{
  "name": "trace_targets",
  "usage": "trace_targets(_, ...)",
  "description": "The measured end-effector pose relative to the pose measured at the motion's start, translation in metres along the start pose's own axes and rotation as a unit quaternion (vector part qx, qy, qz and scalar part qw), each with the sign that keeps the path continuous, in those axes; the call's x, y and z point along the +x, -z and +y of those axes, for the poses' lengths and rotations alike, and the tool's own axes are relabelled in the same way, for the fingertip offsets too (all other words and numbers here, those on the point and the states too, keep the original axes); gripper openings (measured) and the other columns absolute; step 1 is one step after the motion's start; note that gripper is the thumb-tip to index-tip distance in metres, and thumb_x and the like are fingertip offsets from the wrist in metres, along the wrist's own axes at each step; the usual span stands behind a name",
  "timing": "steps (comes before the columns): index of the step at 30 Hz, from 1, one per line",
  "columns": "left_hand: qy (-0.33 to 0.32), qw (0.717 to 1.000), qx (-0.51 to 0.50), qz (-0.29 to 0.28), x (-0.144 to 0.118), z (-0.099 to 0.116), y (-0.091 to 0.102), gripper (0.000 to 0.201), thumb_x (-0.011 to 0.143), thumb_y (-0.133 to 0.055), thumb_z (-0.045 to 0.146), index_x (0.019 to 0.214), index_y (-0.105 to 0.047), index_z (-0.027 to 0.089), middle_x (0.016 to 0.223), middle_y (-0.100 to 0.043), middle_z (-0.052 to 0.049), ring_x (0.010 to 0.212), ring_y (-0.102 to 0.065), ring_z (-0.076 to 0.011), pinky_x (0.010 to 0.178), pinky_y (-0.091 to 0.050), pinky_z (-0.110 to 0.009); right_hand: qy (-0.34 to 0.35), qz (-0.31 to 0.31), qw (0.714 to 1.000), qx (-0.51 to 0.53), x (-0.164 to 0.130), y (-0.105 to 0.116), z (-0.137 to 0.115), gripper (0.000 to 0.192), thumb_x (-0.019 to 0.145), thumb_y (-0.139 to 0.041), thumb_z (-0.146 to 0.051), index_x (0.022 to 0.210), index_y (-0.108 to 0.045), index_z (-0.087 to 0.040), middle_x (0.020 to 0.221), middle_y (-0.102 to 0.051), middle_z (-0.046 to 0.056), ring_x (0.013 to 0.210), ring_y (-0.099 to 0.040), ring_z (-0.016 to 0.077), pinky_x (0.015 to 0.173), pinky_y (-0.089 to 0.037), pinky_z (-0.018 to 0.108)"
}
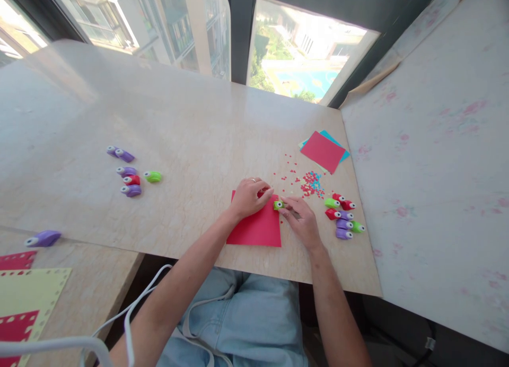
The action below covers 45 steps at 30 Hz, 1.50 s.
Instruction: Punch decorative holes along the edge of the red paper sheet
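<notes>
A red sheet of paper lies near the front edge of the counter. My left hand rests over its upper part, with fingers curled and thumb close to the forefinger at the top right edge, steadying the sheet. In my right hand is a small green craft punch, held between thumb and fingers at the right edge of the red paper. The punch's white top faces up; its slot is too small to make out. Just beyond my right hand lies a heap of tiny red and blue paper cut-outs.
Several purple, red and green punches stand at the right, more punches at the left. Red and blue sheets are stacked at the back right. Punched-edge sheets and a purple punch lie at lower left, near white cables.
</notes>
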<state>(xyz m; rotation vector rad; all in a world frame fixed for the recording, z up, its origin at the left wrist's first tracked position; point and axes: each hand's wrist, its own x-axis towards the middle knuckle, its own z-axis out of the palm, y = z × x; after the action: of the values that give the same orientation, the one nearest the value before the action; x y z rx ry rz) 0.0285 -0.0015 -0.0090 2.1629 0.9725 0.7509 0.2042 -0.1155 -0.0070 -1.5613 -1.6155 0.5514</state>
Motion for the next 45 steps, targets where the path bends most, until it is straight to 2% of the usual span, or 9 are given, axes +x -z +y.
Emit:
trace_targets(6,0.003,1.000,0.012,0.004,-0.0013,-0.0013,-0.0019,0.017,0.088,-0.057,0.031,0.086,-0.070,0.019,0.087,-0.070,-0.002,0.078,-0.059,-0.0100,0.080,-0.043,-0.027,0.020,0.012,1.000,-0.005,-0.0025,0.0008,0.0041,0.024,0.094,-0.062,-0.035,0.114,-0.071,-0.024,0.109,-0.066,0.008,0.102,-0.062,0.0224,0.091,-0.051,0.038)
trace_targets(14,-0.001,1.000,0.008,-0.009,-0.0027,-0.0024,-0.0004,0.012,0.085,-0.062,0.029,0.088,-0.069,0.019,0.091,-0.071,-0.003,0.085,-0.061,-0.0119,0.082,-0.043,-0.028,0.048,0.018,0.998,-0.031,-0.0053,0.0031,0.0056,0.024,0.092,-0.066,-0.035,0.113,-0.070,-0.025,0.112,-0.069,0.008,0.106,-0.063,0.0241,0.096,-0.050,0.043)
trace_targets(27,-0.006,1.000,0.000,0.001,-0.0021,-0.0031,-0.0016,0.014,0.087,-0.058,0.027,0.085,-0.069,0.019,0.088,-0.071,-0.003,0.079,-0.059,-0.0099,0.078,-0.043,-0.026,0.062,0.011,0.998,-0.016,-0.0072,0.0052,0.0003,0.021,0.091,-0.068,-0.029,0.111,-0.070,-0.024,0.107,-0.071,0.007,0.102,-0.064,0.0227,0.092,-0.051,0.040)
trace_targets(45,0.004,1.000,0.011,-0.011,-0.0021,0.0005,0.0014,0.018,0.088,-0.057,0.031,0.085,-0.070,0.020,0.088,-0.070,-0.004,0.083,-0.060,-0.0116,0.085,-0.045,-0.028,0.064,0.042,0.995,-0.062,-0.0067,-0.0008,0.0040,0.025,0.094,-0.063,-0.038,0.113,-0.072,-0.024,0.108,-0.070,0.009,0.103,-0.063,0.0235,0.093,-0.051,0.042)
